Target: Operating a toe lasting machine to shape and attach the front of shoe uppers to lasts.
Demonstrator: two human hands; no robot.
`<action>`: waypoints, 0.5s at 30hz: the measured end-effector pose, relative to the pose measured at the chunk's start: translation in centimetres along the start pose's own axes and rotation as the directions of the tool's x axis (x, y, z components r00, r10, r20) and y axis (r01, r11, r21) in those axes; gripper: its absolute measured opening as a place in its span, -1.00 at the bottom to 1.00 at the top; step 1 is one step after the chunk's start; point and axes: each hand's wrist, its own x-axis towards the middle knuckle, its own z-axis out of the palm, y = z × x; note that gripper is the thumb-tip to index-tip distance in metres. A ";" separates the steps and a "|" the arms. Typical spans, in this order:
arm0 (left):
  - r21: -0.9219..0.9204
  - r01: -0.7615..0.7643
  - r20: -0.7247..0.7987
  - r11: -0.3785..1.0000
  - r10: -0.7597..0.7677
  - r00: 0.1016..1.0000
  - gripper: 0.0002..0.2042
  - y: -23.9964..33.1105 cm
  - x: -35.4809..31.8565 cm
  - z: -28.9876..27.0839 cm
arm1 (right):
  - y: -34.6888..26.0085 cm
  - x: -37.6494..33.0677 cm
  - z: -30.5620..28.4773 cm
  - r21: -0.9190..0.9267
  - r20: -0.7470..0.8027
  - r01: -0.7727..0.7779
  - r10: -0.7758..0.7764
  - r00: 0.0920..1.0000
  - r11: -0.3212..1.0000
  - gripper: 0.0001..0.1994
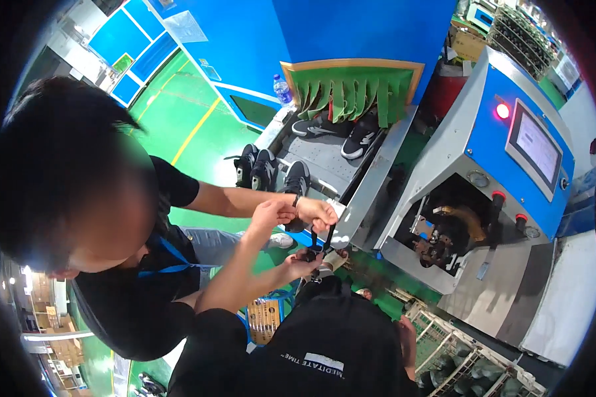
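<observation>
Near the middle of the frame, the left hand [270,215] has bent fingers beside a co-worker's upper hand [316,210]; I cannot tell if they pinch anything. That co-worker's hand pinches a black strap [329,237] just right of the middle. The right hand [408,334] is lower right; I cannot tell its fingers' state.

1. I am wearing a black T-shirt [351,337], its cloth looking plain and dark over most of my chest.
2. A small print [323,364] is sitting on the front, combining a line of pale lettering with a rectangular patch of white and darker blue-grey.
3. My left sleeve [208,354], also black, is stopping short and leaving my left forearm [228,281] bare.
4. My left hand [271,215] and right hand [407,334] are both going bare.
</observation>
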 end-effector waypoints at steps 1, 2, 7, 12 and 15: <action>0.043 -0.032 -0.049 0.999 0.034 0.998 -0.78 -1.0 -0.1 0.5 | 0.3 0.6 -0.5 0.003 0.015 0.013 -0.013 1.000 1.000 -0.41; 0.156 0.070 -0.103 0.985 -0.054 0.993 -0.79 -2.0 -0.3 0.6 | 0.6 1.3 -0.6 0.007 0.026 0.022 -0.022 0.999 1.000 -0.39; 0.780 0.023 -0.076 0.626 0.058 0.995 -0.73 -4.6 -0.3 3.4 | 2.5 4.2 -2.4 -0.397 -0.083 -0.023 -0.011 0.996 0.917 -0.29; 0.917 -0.214 0.014 0.336 0.510 0.860 -0.71 -1.8 -4.5 6.3 | 7.8 6.0 -5.1 -0.333 -0.126 -0.026 -0.017 0.992 0.943 -0.35; 0.788 -0.267 0.248 0.554 0.112 0.962 -0.84 -0.4 -6.5 7.5 | 10.0 6.1 -5.9 -0.398 -0.163 -0.068 0.002 0.987 0.915 -0.47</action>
